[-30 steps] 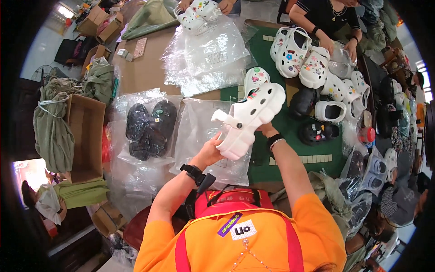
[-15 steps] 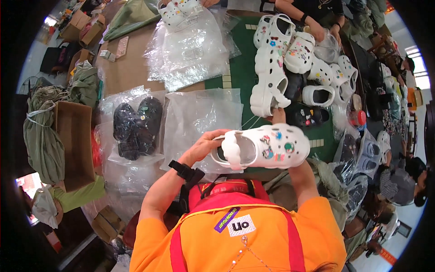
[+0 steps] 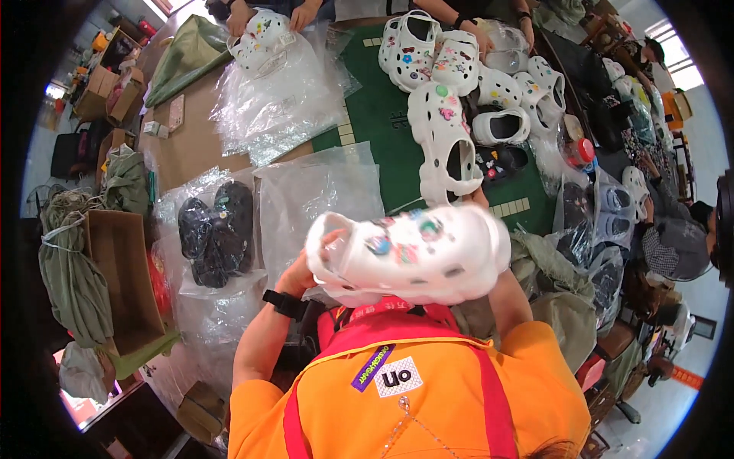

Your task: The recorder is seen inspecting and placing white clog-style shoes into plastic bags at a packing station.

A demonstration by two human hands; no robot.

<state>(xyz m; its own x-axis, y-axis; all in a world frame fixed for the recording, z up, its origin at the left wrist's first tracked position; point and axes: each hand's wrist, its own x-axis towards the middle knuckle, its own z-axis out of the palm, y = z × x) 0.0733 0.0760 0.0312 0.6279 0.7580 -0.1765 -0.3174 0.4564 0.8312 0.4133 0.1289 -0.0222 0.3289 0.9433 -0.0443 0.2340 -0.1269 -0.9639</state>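
My left hand [image 3: 297, 274] is wrapped round the heel end of a white clog [image 3: 413, 260] with colourful charms, held up close to my chest and blurred by motion. Its toe points right. Beyond it, my right hand [image 3: 477, 197] is mostly hidden behind the raised clog; its visible fingers close on the heel of a second white clog [image 3: 440, 126], whose toe points away. In front of me a clear plastic bag [image 3: 317, 183] lies flat. To its left, a pair of black clogs [image 3: 218, 233] rests on or inside more clear plastic.
Several charmed white clogs [image 3: 501, 88] and a black clog [image 3: 501, 162] crowd the right of the green tabletop [image 3: 367, 115]. Across the table, a co-worker's hands [image 3: 306, 14] handle a white clog [image 3: 264, 38] over stacked clear bags [image 3: 283, 107]. A cardboard box [image 3: 122, 268] stands left.
The raised clog has come nearer and tilted, showing more of its side; its heel strap has swung back toward my left hand. The second clog has shifted slightly. My view has moved a little.
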